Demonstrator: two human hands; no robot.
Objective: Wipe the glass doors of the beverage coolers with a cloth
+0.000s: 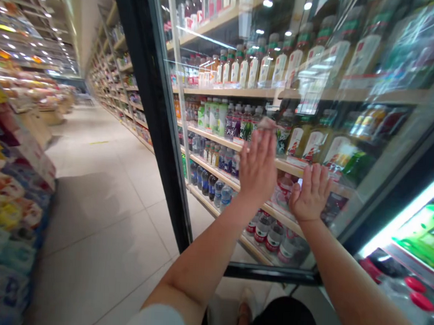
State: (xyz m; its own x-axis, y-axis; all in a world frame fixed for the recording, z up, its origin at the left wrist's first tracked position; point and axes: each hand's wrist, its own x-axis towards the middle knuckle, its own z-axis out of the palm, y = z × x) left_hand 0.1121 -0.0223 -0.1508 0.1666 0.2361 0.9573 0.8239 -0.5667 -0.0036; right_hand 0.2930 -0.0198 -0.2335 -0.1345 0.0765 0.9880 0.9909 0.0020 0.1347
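Note:
Both palms face a glass door (224, 45) with a black frame, which stands swung out in front of me. My left hand (258, 172) lies flat towards the pane, fingers stretched up and slightly blurred. Just above its fingertips shows a small pinkish patch (267, 124); whether it is a cloth or a reflection I cannot tell. Lower and to the right, my right hand (312, 195) also has its fingers straight, with the palm at the glass. Bottles (241, 68) on shelves appear in the pane, partly mixed with reflections.
At the right, a lit cooler holds red-capped bottles (417, 292) and green packs (424, 234). Bagged goods (9, 194) are stacked at the left. A tiled aisle floor (99, 214) runs between them, beside long shelving (123, 73). My foot (247, 301) is below the door.

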